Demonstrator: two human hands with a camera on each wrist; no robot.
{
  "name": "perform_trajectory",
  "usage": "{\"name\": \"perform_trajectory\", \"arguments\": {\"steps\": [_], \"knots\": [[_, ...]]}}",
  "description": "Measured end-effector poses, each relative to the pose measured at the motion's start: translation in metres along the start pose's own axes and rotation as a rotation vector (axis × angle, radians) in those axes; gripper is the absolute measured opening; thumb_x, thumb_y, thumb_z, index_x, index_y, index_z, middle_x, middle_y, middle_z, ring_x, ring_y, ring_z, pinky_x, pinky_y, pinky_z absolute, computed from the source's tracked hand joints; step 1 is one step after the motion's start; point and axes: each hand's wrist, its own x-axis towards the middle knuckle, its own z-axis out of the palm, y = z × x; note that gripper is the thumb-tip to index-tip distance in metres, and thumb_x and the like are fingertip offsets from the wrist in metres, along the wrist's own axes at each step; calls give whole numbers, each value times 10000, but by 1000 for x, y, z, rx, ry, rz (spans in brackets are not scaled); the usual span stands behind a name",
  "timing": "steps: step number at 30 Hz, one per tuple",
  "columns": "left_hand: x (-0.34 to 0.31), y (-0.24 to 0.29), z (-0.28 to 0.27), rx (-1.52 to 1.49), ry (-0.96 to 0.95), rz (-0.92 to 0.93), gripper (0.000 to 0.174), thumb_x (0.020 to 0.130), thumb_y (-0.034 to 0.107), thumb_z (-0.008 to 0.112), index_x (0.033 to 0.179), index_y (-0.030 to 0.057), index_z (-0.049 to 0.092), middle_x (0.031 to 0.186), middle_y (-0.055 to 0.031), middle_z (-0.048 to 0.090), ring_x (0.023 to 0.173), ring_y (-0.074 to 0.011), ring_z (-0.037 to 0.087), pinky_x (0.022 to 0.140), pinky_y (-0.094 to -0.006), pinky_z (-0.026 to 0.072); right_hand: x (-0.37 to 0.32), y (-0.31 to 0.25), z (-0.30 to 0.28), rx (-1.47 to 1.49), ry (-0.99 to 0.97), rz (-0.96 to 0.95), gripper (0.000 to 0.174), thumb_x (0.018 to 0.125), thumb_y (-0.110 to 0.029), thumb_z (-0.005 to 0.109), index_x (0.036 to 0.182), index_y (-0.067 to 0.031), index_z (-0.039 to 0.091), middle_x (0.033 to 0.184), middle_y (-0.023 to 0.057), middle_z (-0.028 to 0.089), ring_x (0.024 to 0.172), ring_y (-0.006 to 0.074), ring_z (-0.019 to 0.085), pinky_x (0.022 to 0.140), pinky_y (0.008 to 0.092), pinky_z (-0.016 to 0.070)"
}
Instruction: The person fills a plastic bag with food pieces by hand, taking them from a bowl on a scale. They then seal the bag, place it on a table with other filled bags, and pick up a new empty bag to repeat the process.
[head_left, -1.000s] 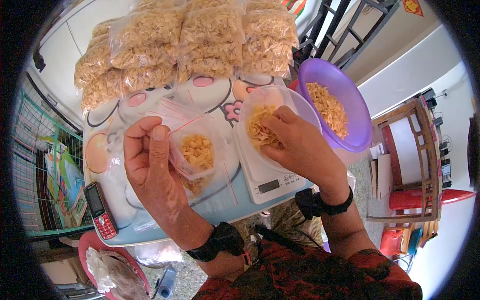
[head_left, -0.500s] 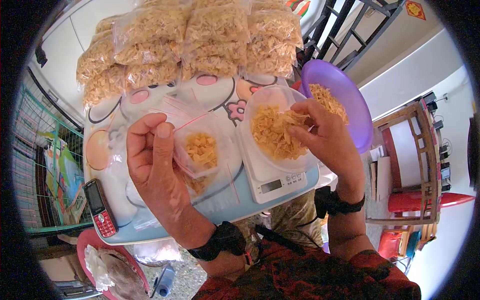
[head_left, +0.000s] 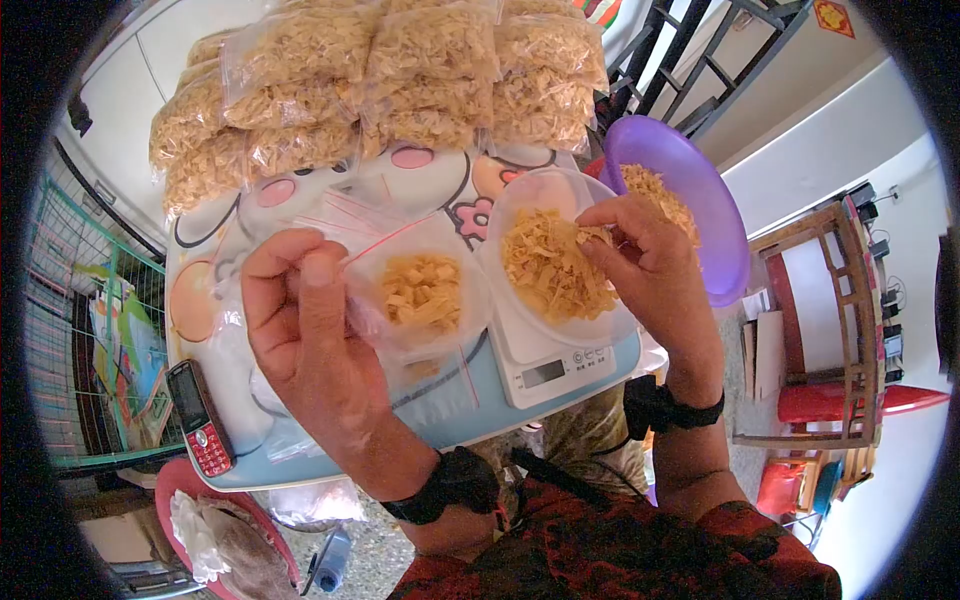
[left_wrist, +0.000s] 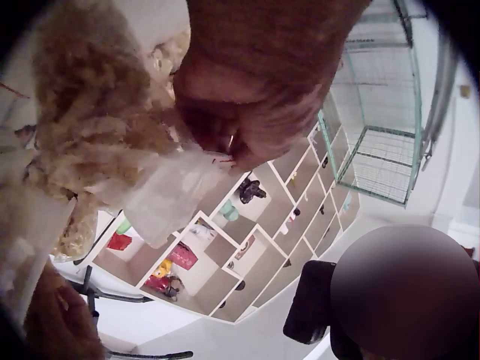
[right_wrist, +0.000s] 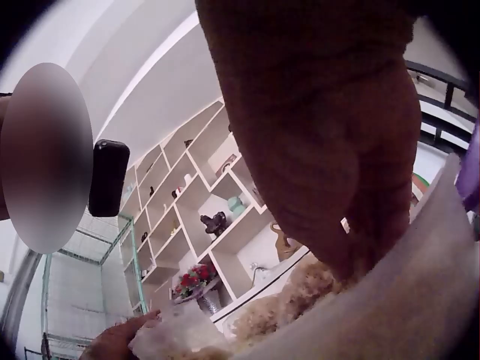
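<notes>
Left of the scale (head_left: 548, 368), a part-filled bag (head_left: 425, 300) is being pinched open by the left hand (head_left: 300, 330); above the scale's bowl (head_left: 535, 190), flakes (head_left: 592, 236) are being pinched by the right hand (head_left: 655, 270). Flakes may be spilled should the bag's mouth sag.

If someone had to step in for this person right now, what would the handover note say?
Left hand holds a small zip bag open, partly filled with yellow flakes.
Right hand pinches a few flakes above the clear tub on the scale.
Purple bowl beside it holds more flakes.
Done: filled bags piled at the back of the table.
Left: the held bag is not yet full or sealed; likely top it up from the tub, then close it.
</notes>
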Motion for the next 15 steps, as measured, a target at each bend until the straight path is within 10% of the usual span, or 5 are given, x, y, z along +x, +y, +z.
{"name": "perform_trajectory", "arguments": {"steps": [3,15], "knots": [[-3,1,2,60,-57,-50,134,899,40,620,1024,12,581,840,11,570,704,-39,482,618,-167,382,-3,7,5,184,33,119,113,834,-96,656,941,-63,641,854,62,617,726,174,601,638,283,491],[0,-5,0,82,-125,-68,159,905,100,617,1049,40,584,802,8,569,620,-53,484,515,-187,376,-3,11,5,181,111,92,106,853,-90,662,939,-34,638,811,10,630,699,75,572,642,229,471]]}}
